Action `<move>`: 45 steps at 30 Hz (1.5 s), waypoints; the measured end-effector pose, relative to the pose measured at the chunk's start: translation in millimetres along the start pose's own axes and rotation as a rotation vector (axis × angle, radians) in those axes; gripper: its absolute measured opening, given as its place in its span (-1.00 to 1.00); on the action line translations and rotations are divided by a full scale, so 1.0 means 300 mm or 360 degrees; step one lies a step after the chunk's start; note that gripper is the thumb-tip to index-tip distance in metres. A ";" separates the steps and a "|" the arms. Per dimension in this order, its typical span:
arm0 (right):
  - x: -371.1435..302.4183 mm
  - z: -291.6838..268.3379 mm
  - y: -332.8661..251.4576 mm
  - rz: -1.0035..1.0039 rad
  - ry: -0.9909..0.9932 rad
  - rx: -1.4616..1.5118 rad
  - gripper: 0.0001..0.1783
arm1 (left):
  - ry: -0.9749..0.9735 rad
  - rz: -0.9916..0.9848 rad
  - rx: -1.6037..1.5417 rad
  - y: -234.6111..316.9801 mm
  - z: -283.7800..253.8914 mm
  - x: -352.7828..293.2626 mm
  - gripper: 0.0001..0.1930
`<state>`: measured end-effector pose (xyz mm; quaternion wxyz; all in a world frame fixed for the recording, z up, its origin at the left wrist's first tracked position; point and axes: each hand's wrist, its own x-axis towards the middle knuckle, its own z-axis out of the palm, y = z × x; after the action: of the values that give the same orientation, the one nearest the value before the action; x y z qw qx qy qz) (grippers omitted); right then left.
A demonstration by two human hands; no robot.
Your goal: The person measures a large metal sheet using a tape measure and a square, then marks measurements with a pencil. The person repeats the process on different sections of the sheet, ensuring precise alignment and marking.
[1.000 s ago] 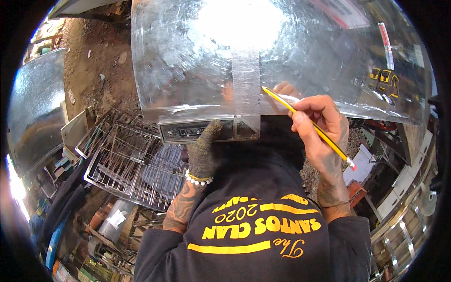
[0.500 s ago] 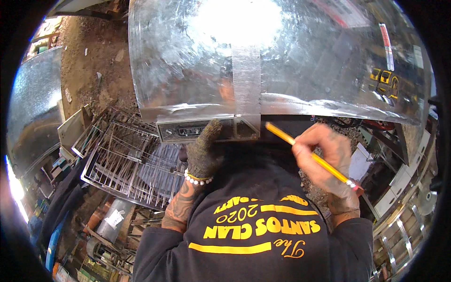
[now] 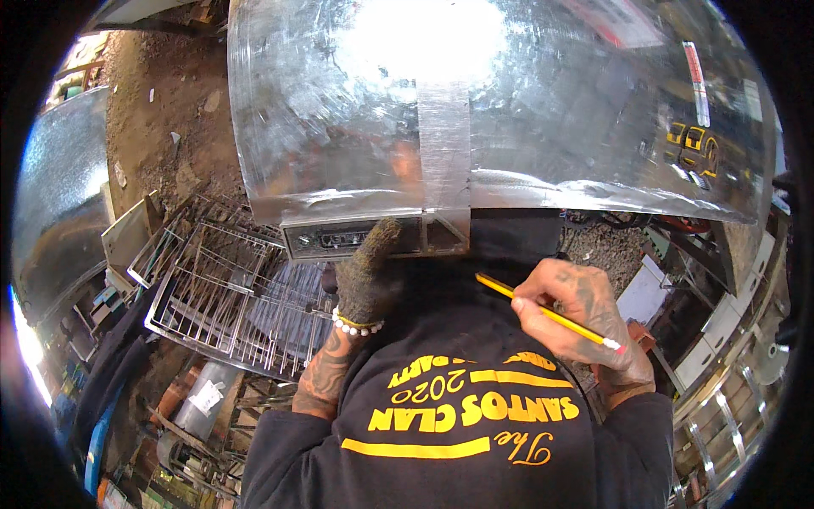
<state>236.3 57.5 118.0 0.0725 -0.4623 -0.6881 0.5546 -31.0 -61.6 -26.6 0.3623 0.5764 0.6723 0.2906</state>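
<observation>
A shiny sheet of metal [image 3: 331, 127] spans the upper part of the view. Across it lies the wide flat blade of a metal square [image 3: 444, 144], its stock along the sheet's near edge. My left hand [image 3: 366, 276], in a dark glove with a beaded bracelet at the wrist, grips that stock; the thumb rests on top and the other fingers are hidden. Bare and tattooed, my right hand [image 3: 572, 310] pinches a yellow pencil [image 3: 495, 285] in front of my shirt. The pencil's tip points up and left toward the square, apart from it and the sheet.
A yellow-and-black tape measure [image 3: 695, 144] and a red-and-white strip [image 3: 697, 85] lie on the sheet's right side. Wire racks [image 3: 229, 288] stand at left, near a dirt floor [image 3: 170, 110]. Another metal sheet [image 3: 59, 195] is at far left. A white panel [image 3: 644, 288] sits lower right.
My right hand has drawn the pencil down toward my body, away from the square's corner. My left hand and the square have stayed in place.
</observation>
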 end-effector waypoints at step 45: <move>0.246 0.277 0.161 0.0282 0.0131 0.1472 -0.73 | 0.0080 -0.0193 -0.0381 -0.040 -0.027 -0.013 -0.31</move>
<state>170.7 50.6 16.3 0.2503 -0.4600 -0.3232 0.7882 -44.2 -67.3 -31.0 0.4284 0.4800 0.6752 0.3607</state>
